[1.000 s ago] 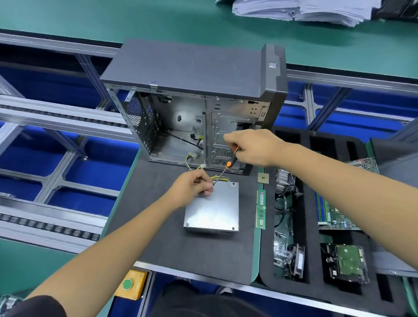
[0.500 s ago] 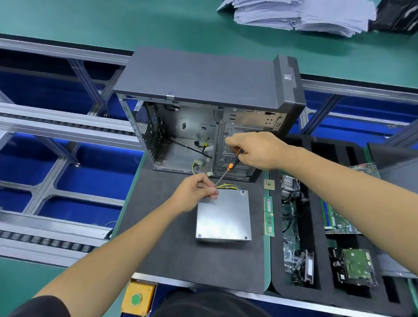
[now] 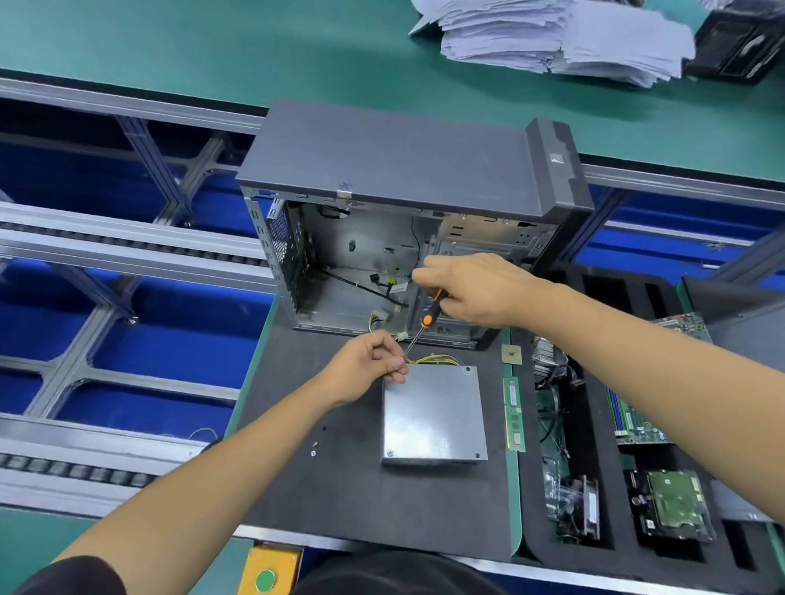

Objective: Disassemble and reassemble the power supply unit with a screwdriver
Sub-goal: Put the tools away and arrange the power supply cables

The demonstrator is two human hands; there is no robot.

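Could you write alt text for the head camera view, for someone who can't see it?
A person's right hand holds an orange-and-black screwdriver, its tip at the pinched fingers of the left hand, above a metal power supply lying on a dark mat. An open computer case stands behind; a foam tray of parts lies to the right.

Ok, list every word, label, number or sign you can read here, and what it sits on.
None can be read.
Silver badge on the computer case front bezel: blurred.
White sticker on the RAM stick: too small.
Label on the hard drive: too small.
Paper stack: no legible print.
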